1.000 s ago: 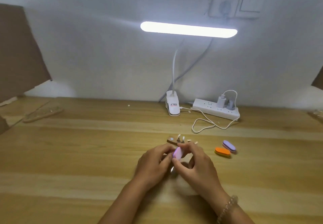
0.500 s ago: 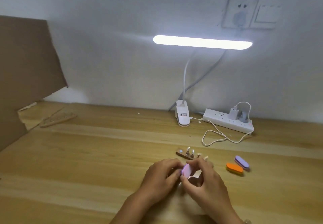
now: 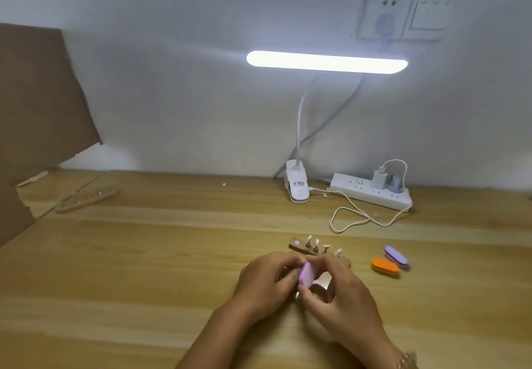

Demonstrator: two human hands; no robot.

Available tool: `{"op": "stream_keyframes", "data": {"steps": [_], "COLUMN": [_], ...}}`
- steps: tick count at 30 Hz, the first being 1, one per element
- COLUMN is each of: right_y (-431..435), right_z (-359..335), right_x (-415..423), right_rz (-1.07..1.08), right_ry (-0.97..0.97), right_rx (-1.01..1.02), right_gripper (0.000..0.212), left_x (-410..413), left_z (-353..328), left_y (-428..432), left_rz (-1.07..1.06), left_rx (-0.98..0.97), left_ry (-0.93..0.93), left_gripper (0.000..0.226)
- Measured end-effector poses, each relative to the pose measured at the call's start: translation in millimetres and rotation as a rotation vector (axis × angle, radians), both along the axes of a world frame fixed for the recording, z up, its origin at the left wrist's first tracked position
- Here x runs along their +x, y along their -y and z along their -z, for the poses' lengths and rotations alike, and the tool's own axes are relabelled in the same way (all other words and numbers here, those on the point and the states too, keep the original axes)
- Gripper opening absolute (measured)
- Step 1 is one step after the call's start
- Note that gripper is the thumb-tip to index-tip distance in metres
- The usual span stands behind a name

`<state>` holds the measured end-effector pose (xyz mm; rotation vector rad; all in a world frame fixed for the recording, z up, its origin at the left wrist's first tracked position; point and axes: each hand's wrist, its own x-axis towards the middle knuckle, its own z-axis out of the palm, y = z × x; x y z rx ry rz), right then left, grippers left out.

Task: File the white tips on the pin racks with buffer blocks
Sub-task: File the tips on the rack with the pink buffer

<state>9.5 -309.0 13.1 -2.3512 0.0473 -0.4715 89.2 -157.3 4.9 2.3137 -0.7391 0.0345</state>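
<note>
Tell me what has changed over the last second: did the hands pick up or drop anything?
Nothing was taken or let go. The left hand and right hand stay closed together around the pink buffer block. Only the view tilted, so everything sits lower in frame. The pin rack and the orange block and purple block stayed put.

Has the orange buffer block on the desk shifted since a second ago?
No. The orange oval buffer block keeps its place beside the purple buffer block, below the white cable loop; only the camera view moved.
</note>
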Motion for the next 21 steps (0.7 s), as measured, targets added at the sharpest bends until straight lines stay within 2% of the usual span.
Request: {"op": "stream_keyframes", "data": {"steps": [5,8,12,16,19,21], "right_y": [0,0,0,-1,3,7], "right_z": [2,3,2,6,7,6], "right_x": [4,2,6,5,9,12], "right_rz": [0.056,0.007,0.067,0.011,0.045,0.068], "right_ry": [0.039,0.015,0.059,0.054,0.065,0.086], "right_rx": [0.018,-0.045,0.05,-0.023,0.055,0.238], "right_gripper": [0.025,0.028,0.024,0.025,0.025,0.019], "left_x": [-1,-1,-1,-1,-2,-3], "left_z": [4,4,5,4,2,2], "left_y": [0,0,1,0,0,0], "left_rz": [-0.001,0.007,-0.01,-0.016,-0.036,-0.026], "left_rx": [0.005,-0.018,-0.007,-0.012,-0.02,-0.072], "left_ry": [0.036,0.025,0.019,0.007,-0.018,-0.059], "left_gripper": [0.022,0.022,0.028,0.016,0.012,0.009]}}
